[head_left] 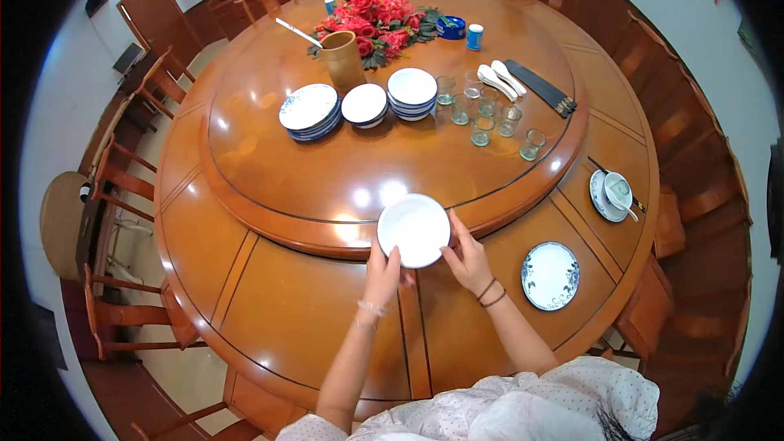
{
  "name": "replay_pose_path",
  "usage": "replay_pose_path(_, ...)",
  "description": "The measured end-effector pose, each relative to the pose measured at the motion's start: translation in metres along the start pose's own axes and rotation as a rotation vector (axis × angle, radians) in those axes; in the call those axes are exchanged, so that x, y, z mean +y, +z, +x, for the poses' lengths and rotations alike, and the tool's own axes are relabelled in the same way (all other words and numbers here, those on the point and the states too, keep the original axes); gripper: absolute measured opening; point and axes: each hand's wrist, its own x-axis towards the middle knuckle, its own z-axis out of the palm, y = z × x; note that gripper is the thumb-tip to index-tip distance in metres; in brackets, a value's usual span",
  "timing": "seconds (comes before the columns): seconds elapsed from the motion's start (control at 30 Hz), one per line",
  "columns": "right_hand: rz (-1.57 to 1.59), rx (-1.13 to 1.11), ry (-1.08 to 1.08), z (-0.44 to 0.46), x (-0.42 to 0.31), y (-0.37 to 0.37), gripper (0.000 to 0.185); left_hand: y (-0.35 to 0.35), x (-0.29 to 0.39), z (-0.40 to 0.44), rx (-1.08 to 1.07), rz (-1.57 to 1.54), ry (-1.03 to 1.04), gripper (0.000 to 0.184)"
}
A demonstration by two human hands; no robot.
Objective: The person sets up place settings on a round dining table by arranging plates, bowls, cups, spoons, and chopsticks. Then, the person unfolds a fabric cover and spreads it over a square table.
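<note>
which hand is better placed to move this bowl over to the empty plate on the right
The right hand, probably: it and the left hand both hold the bowl, but the right is nearer the plate.

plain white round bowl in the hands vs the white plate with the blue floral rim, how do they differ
The plain white round bowl is held up between the left hand and right hand; the white plate with the blue floral rim lies on the round wooden table.
The bowl shows no pattern inside, while the plate has blue flowers.
The bowl has raised sides; the plate is nearly flat.
Both are round and mainly white.
</note>
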Motion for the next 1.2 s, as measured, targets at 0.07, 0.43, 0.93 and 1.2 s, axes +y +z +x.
replay_pose_path(0.07, -0.028, -0.002, 0.022, 0.026, 0.001, 0.014, 0.063, -0.006, 0.012, 0.035, -0.006, 0.039, 0.0, 0.022)
replay_pose_path(0.43, 0.032, 0.223, -0.247, 0.229, 0.063, 0.06, 0.09, -0.036, 0.058, 0.24, -0.03, 0.23, 0.098, 0.035)
replay_pose_path(0.93, -0.437, 0.345, -0.261, 0.264, 0.111, 0.078, 0.082, -0.023, 0.032, 0.321, 0.186, 0.227, -0.026, 0.026)
replay_pose_path(1.2, -0.631, 0.121, -0.153, 0.259, 0.111, 0.069, 0.086, -0.018, 0.028, 0.324, 0.185, 0.479, 0.011, 0.043)
